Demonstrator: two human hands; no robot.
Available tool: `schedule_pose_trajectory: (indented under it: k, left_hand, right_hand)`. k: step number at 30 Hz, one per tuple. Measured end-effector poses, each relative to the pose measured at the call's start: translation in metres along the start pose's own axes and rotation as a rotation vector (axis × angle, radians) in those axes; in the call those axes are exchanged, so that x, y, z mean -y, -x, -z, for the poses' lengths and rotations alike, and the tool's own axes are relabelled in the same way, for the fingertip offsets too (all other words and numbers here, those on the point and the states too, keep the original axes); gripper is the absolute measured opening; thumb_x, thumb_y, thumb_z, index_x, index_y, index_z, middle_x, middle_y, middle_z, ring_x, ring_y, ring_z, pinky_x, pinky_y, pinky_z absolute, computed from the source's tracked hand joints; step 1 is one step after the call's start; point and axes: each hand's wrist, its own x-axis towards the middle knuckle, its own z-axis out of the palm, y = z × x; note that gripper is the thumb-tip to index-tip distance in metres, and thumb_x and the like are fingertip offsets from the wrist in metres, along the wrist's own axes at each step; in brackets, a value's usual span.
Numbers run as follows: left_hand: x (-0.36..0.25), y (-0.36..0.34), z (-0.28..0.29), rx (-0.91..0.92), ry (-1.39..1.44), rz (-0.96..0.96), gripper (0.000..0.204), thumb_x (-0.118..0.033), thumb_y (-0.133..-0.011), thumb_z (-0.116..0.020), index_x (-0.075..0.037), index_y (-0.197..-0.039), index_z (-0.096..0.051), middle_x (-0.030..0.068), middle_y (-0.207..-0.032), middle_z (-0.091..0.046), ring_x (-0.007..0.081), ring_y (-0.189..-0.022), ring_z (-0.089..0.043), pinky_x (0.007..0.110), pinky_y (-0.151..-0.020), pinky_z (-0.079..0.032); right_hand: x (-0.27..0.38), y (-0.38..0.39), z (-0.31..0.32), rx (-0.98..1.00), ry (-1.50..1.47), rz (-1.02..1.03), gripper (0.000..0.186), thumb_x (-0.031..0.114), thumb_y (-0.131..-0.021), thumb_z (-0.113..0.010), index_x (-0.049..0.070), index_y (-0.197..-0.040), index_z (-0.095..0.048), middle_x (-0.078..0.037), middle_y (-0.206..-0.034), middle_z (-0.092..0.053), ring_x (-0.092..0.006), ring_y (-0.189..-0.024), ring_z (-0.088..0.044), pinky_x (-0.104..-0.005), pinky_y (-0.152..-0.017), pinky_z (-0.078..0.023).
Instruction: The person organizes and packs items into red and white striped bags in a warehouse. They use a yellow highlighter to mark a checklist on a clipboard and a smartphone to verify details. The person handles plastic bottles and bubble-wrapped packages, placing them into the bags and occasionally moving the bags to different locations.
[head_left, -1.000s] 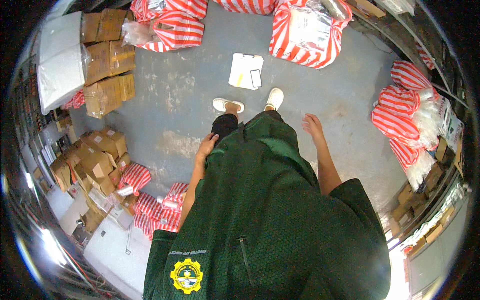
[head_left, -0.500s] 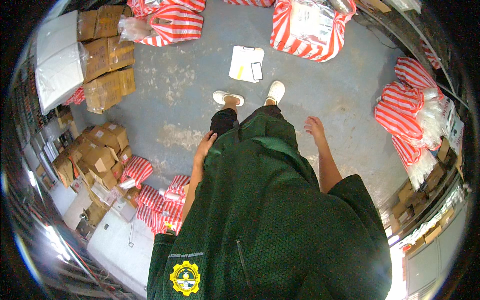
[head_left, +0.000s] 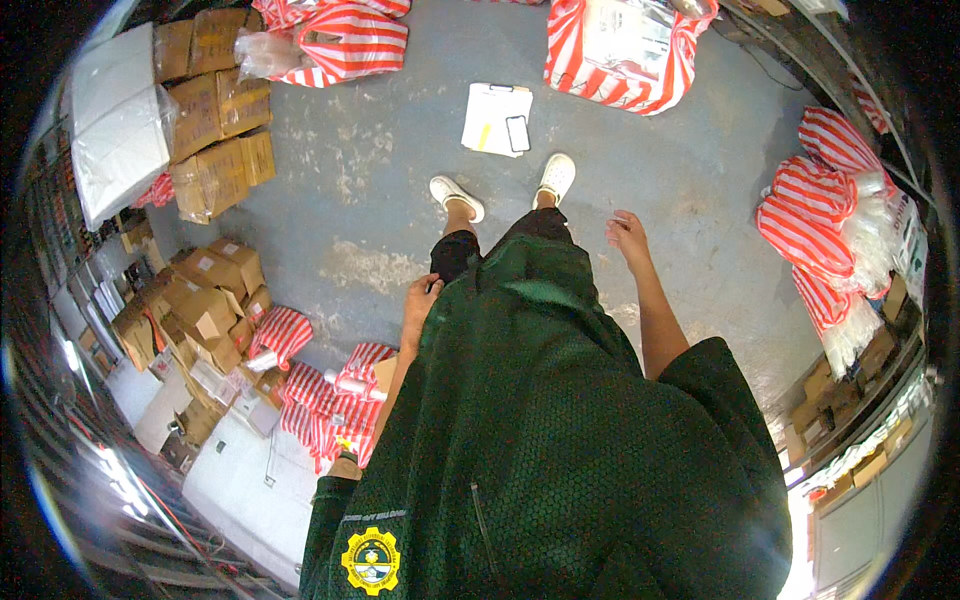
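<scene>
My left hand [head_left: 421,300] is at the side of my thigh, its fingers curled against the black shorts [head_left: 452,256] beside the hem of the green shirt [head_left: 540,400]. The fingertips are partly hidden, but they seem to grip the cloth. Out to the right, my right hand [head_left: 627,236] hangs in the air over the floor with loosely bent fingers apart and nothing in them. Beyond my white clogs [head_left: 556,178], a clipboard with papers [head_left: 485,122] lies on the floor. A phone [head_left: 517,133] with a pale screen rests on its right side.
Red-and-white striped bags [head_left: 620,70] stand ahead, with more striped bags [head_left: 810,215] along the right. At the left are stacked cardboard boxes [head_left: 215,175], opened cartons [head_left: 205,310] and a white wrapped slab [head_left: 120,125]. The grey floor [head_left: 370,180] is scuffed.
My left hand's fingers have curled in more at the shorts. My right hand has shifted slightly upward in view. The clipboard and phone lie as before; the view has moved a little.
</scene>
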Motion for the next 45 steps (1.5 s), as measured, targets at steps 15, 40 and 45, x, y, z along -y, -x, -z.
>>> schedule_pose_trajectory:
  k: [15, 40, 45]
  left_hand:
    - [-0.032, 0.013, -0.007, 0.084, 0.207, -0.006, 0.031, -0.021, -0.095, -0.064, 0.001, -0.117, -0.066, 0.0104, -0.1, -0.07, 0.0159, -0.09, -0.064, 0.031, -0.083, -0.051]
    - [-0.096, -0.131, 0.044, 0.353, 0.303, -0.229, 0.035, -0.031, -0.098, -0.057, -0.002, -0.117, -0.063, 0.0079, -0.105, -0.07, 0.0167, -0.093, -0.065, 0.031, -0.078, -0.05]
    - [-0.082, -0.166, 0.101, 0.292, 0.205, -0.243, 0.037, -0.034, -0.096, -0.057, -0.004, -0.116, -0.063, 0.009, -0.101, -0.07, 0.0177, -0.086, -0.067, 0.033, -0.07, -0.051]
  right_hand:
    - [-0.029, 0.0, 0.038, 0.236, -0.085, -0.009, 0.04, 0.004, -0.081, -0.046, 0.004, -0.118, -0.059, 0.002, -0.069, -0.05, -0.0107, -0.057, -0.048, -0.0307, -0.062, -0.053]
    - [-0.099, 0.042, 0.033, -0.345, -0.182, 0.18, 0.031, 0.03, -0.095, -0.056, 0.011, -0.12, -0.058, -0.007, -0.094, -0.064, -0.0158, -0.074, -0.062, -0.0325, -0.065, -0.054]
    - [-0.077, 0.11, -0.055, -0.362, -0.362, 0.163, 0.036, 0.034, -0.097, -0.054, 0.01, -0.123, -0.057, -0.008, -0.1, -0.064, -0.0162, -0.079, -0.062, -0.0322, -0.071, -0.054]
